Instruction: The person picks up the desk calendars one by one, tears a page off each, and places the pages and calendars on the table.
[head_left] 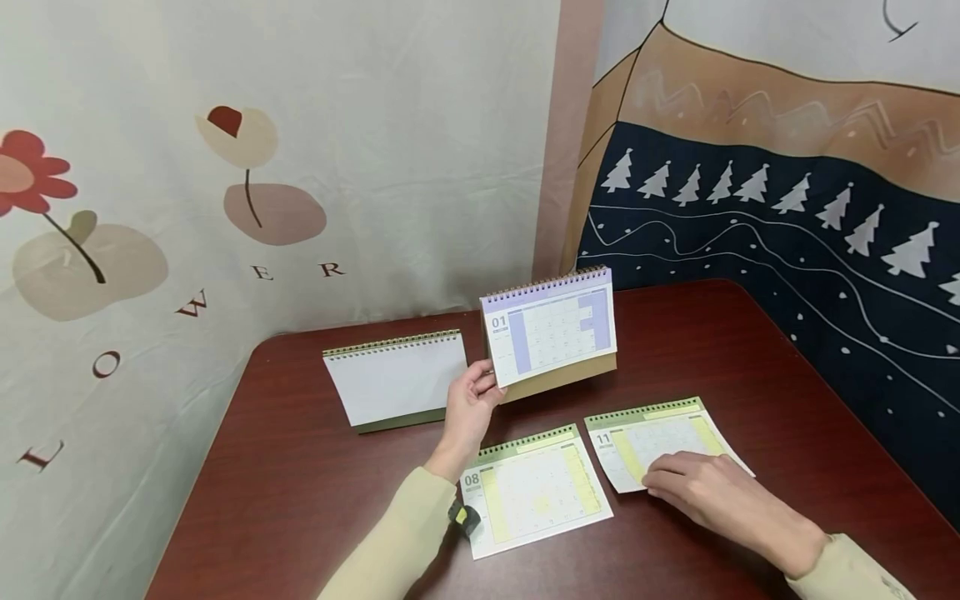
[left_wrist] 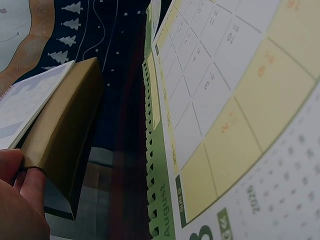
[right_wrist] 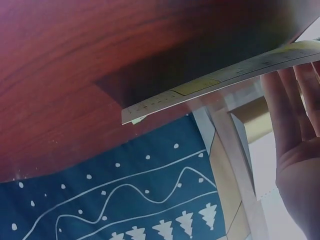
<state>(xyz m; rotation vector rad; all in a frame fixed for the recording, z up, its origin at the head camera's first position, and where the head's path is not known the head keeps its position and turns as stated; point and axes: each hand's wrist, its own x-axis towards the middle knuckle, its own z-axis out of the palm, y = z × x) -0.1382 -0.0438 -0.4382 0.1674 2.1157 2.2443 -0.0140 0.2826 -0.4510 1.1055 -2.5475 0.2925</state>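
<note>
My left hand (head_left: 471, 408) pinches the lower left edge of a purple spiral desk calendar (head_left: 555, 329) showing 01, with its tan cardboard stand below the pages. In the left wrist view, the thumb and fingers (left_wrist: 35, 187) grip that tan stand (left_wrist: 65, 115). My right hand (head_left: 705, 496) lies over the lower part of a green-topped calendar page (head_left: 660, 437) marked 11, covering some of it. Extended fingers (right_wrist: 282, 110) touch this page (right_wrist: 210, 85) in the right wrist view, and its shadow falls on the table. A similar page (head_left: 532, 492) marked 08 lies between my forearms.
A second spiral desk calendar (head_left: 405, 379), blank white in front with a dark green base, stands at the back left of the dark red table (head_left: 277, 500). Behind the table hang a pale flower-printed curtain (head_left: 420, 150) and a navy tree-printed cloth (head_left: 765, 225).
</note>
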